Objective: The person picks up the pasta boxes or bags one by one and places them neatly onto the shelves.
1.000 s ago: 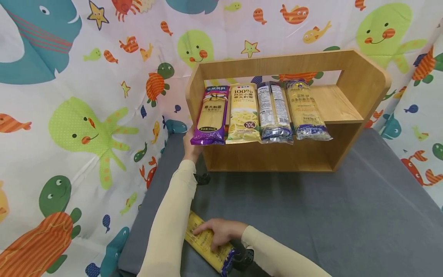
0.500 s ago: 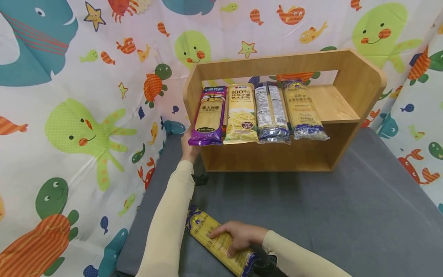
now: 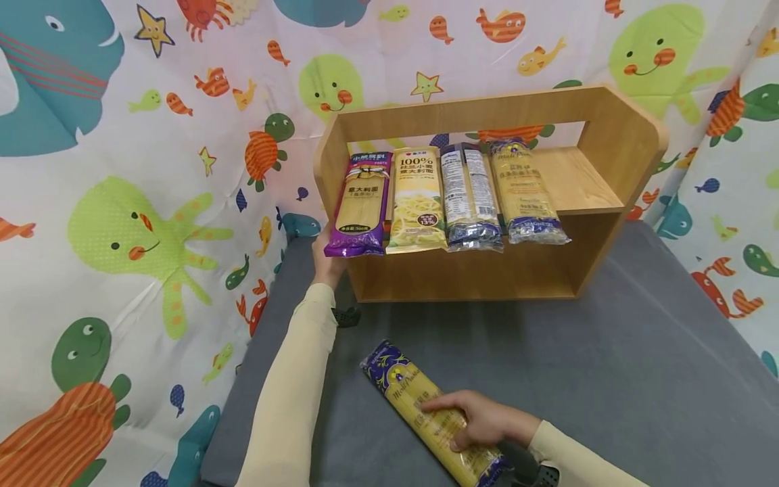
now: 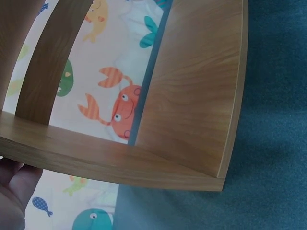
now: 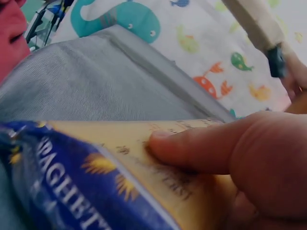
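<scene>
My right hand (image 3: 483, 419) grips a yellow-and-blue spaghetti pack (image 3: 404, 389), its thumb and forefinger lying along the front. In the right wrist view the thumb (image 5: 201, 146) presses the wrapper and the word SPAGHETTI shows on the blue end. The pack slants with its far end pointing up and left. At the left side of a two-level wooden shelf (image 3: 487, 277), my left hand (image 3: 327, 260) holds the side panel, partly hidden behind the purple pasta pack (image 3: 359, 206). In the left wrist view its fingers meet the edge of that panel (image 4: 110, 160).
Beside the purple pack on the upper level lie a yellow pasta pack (image 3: 416, 203), a white-labelled pack (image 3: 468, 196) and another yellow-and-blue spaghetti pack (image 3: 523, 182). The shelf stands on a grey-covered table (image 3: 548, 379), before a sea-animal curtain (image 3: 243, 40).
My right hand has carried the spaghetti pack rightward, out from behind the left forearm, so more of its blue end shows. The left hand stays at the shelf; the view has shifted slightly.
</scene>
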`<state>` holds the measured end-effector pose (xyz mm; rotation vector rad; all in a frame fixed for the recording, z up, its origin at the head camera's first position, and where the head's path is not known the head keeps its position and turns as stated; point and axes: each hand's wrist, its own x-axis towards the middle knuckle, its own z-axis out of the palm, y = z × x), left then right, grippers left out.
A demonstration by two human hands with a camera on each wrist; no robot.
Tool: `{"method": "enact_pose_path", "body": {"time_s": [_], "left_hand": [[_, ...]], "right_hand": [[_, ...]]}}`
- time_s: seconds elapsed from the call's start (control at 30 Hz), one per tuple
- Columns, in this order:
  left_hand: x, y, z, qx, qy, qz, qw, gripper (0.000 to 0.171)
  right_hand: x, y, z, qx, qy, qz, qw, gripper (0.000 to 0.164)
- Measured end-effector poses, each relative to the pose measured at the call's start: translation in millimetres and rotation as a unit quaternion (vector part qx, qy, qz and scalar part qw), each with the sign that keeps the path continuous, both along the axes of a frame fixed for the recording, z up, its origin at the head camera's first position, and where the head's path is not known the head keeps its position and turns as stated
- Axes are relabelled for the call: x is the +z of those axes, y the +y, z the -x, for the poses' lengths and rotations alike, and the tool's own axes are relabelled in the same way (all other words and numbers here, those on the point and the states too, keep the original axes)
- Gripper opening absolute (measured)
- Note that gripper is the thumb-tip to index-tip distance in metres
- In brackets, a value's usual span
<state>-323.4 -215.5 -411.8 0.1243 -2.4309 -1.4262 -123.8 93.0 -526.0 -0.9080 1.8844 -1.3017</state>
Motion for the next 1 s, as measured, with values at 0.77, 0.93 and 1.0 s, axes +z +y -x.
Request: {"method": "enact_pose_path", "body": {"time_s": [0.77, 0.93, 1.0], "left_hand": [[4.1, -2.0, 3.9, -0.009, -0.008, 0.014, 0.9998, 0.061], [3.3, -2.3, 3.0, -0.008, -0.011, 0.011, 0.9998, 0.061], [2.4, -2.6, 2.7, -0.006, -0.008, 0.018, 0.9998, 0.059]], "right_hand": [[-4.5, 142.6, -25.9, -0.278, 0.041, -0.039, 0.959, 0.077], [0.6, 169.7, -31.3, -0.305, 0.033, -0.019, 0.952, 0.073], [4.3, 180.5, -32.3, -0.305, 0.035, 0.002, 0.952, 0.07]]}}
